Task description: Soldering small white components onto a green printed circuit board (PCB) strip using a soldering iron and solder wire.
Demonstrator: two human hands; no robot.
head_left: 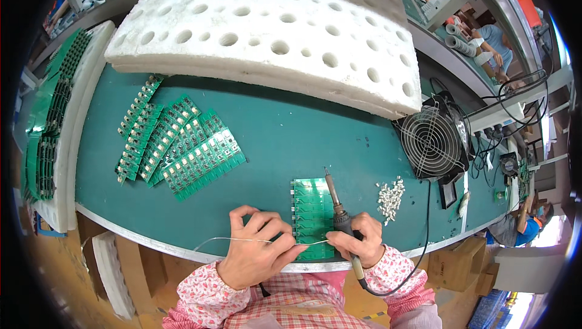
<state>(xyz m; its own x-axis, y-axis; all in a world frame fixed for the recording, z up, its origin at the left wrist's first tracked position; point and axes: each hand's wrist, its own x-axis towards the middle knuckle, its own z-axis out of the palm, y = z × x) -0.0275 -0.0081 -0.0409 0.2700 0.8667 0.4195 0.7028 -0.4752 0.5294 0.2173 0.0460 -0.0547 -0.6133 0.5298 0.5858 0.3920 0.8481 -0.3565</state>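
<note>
A green circuit board panel [312, 204] lies near the front edge of the bench, with a row of small pins along its left side. My left hand [257, 247] is closed, pinching a thin solder wire [233, 239] that stretches across the lower part of the panel. The wire's far end reaches the fingertips of my right hand [362, 243]; whether they grip it is hard to tell. That right hand is closed around a soldering iron [342, 218], whose tip points away from me, past the panel's upper right edge.
Several populated circuit board strips [176, 141] lie fanned out at left. Small white components [391, 198] are heaped right of the panel. A long white foam block [267, 32] spans the back; a black fan [430, 141] stands at right. Upright boards [45, 123] line the left foam. Co-workers sit beyond.
</note>
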